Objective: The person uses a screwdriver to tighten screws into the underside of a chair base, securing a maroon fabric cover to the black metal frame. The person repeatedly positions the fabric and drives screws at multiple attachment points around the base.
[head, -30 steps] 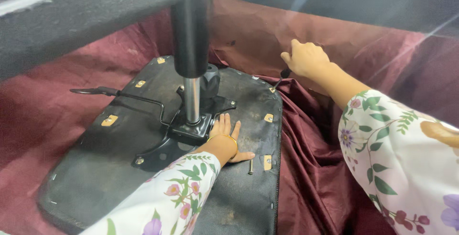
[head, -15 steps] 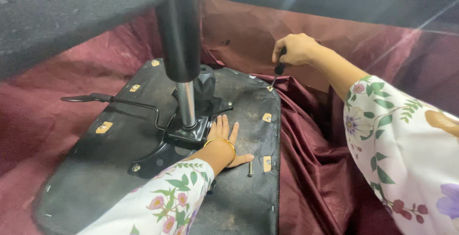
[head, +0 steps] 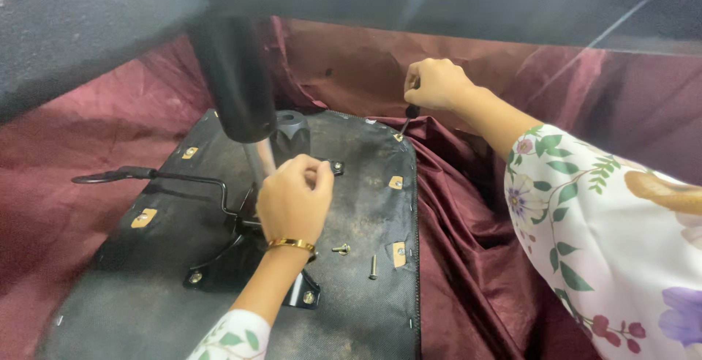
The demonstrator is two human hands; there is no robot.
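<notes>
While the left hand (head: 294,197) is curled into a loose fist over the middle of the upturned seat base (head: 146,309), its fingers bent near the shiny post (head: 259,164), whether it grips anything cannot be told. A gold bangle (head: 291,244) sits on that wrist. Further off and to the right, the right hand (head: 433,83) is clamped on the dark handle of a screwdriver (head: 408,117), whose tip points down at the base's far right corner. Two hands are well apart. A black metal plate (head: 219,261) is fixed at the base's centre, with a bent lever (head: 157,177) running out to the left. Just right of the left wrist lie two loose screws (head: 356,257) on the black fabric, beside a yellow tab (head: 398,253). Maroon cloth (head: 468,257) lies under and around the base, bunched along its right edge. Both sleeves are white with a flower print, and a dark blurred column (head: 234,75) rises close to the camera.
</notes>
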